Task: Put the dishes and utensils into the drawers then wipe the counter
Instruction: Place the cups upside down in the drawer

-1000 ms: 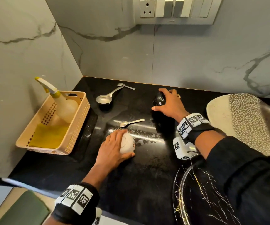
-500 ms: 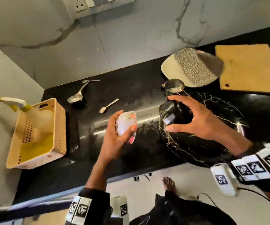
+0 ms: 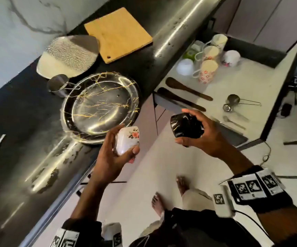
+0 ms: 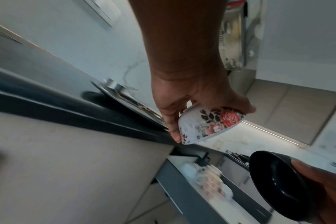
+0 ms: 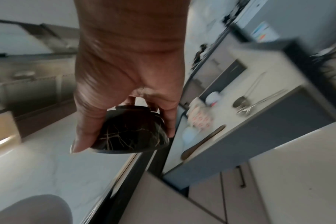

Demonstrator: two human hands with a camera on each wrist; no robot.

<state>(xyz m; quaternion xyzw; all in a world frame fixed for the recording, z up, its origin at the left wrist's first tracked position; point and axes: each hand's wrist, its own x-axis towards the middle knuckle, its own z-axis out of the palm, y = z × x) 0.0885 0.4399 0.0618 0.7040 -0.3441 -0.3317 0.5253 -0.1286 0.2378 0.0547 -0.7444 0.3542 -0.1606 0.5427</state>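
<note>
Now the left hand (image 3: 112, 157) grips a small white rose-printed bowl (image 3: 127, 140) and the right hand (image 3: 206, 136) clasps a small black gold-veined bowl (image 3: 186, 126), both in mid-air between the black desk (image 3: 19, 122) and the open grey drawer (image 3: 242, 77). Best to lower each bowl onto bare drawer floor beside the floral mugs (image 3: 207, 70), clear of the wooden spatulas (image 3: 187, 90). Only the left wrist view shows the black bowl's underside.

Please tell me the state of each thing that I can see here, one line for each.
Drawer: open, holding cups and utensils.
Floral bowl: held by left hand, off the counter.
Black bowl: held by right hand.
Black plate: on the counter.
Cutting board: on the counter.
</note>
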